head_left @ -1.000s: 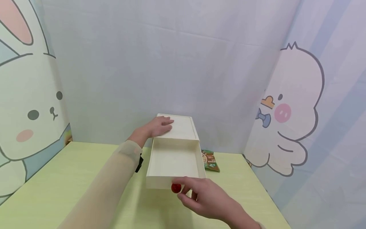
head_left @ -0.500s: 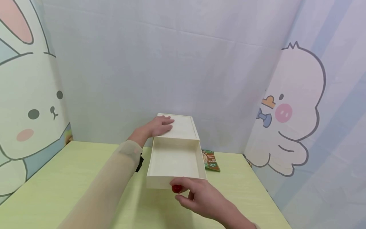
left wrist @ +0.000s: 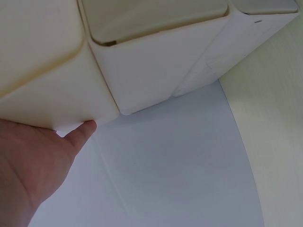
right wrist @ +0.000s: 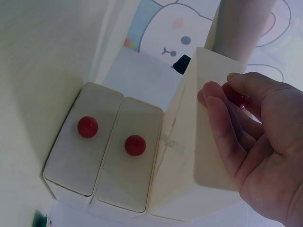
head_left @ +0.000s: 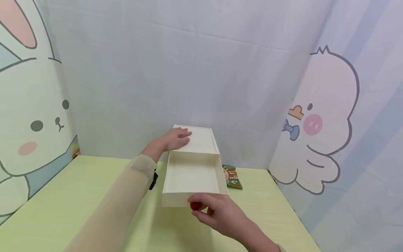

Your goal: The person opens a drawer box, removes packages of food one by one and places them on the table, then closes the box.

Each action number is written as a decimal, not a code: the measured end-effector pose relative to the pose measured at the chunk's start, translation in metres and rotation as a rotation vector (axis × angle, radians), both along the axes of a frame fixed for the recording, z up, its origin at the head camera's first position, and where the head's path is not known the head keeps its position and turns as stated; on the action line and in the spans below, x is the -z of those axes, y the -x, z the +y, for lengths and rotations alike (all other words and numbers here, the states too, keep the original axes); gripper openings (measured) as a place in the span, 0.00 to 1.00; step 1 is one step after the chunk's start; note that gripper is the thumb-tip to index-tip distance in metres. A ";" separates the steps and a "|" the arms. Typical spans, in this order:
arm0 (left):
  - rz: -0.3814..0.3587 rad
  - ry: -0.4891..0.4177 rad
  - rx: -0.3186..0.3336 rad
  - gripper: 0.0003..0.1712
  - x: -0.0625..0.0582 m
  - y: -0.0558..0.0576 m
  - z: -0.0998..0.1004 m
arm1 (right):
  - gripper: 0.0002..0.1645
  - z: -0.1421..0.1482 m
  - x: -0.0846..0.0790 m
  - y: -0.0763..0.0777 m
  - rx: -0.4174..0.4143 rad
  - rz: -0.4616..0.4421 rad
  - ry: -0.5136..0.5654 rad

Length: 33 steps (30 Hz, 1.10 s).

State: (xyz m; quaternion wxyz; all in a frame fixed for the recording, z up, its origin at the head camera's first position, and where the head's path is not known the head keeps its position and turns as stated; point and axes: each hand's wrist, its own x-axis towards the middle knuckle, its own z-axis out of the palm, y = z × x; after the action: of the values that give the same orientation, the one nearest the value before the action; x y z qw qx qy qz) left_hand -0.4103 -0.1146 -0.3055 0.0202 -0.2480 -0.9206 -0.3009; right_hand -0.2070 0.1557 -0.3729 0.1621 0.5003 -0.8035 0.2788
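Observation:
A white drawer cabinet [head_left: 203, 140] stands at the back of the table with its top drawer [head_left: 176, 200] pulled far out; the part of the drawer in sight holds nothing. My left hand [head_left: 174, 139] rests with extended fingers on the cabinet's top, and in the left wrist view its thumb [left wrist: 84, 135] lies at the edge. At the drawer front, my right hand [head_left: 221, 215] pinches a round red knob [head_left: 195, 205] between thumb and fingers. The right wrist view shows the same knob [right wrist: 234, 97] partly covered by the fingers.
Two lower drawers, each with a red knob [right wrist: 87, 127], are pushed in. A brown and green snack bag [head_left: 233, 177] lies on the pale yellow-green table [head_left: 94, 189], right of the cabinet. A grey curtain [head_left: 189, 77] hangs close behind, with cartoon-printed curtains at both sides.
My right thumb has come up to the knob, narrowing the gap to the fingers. The drawer front has shifted very slightly. My left hand keeps its place on the cabinet top.

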 end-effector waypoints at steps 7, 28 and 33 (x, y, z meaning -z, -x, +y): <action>0.001 0.000 -0.005 0.35 0.001 0.000 -0.001 | 0.21 0.000 0.002 0.006 -0.006 0.017 0.021; 0.016 -0.003 -0.009 0.35 0.000 0.000 0.000 | 0.19 -0.003 -0.002 0.020 0.007 -0.025 0.054; 0.009 -0.004 -0.011 0.35 0.001 0.001 0.000 | 0.18 -0.003 -0.003 0.023 0.010 -0.035 0.065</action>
State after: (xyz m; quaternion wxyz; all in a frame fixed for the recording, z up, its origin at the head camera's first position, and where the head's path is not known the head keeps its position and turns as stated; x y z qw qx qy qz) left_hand -0.4111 -0.1148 -0.3063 0.0266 -0.2441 -0.9214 -0.3013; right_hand -0.2295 0.1522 -0.3703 0.1658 0.4857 -0.7993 0.3126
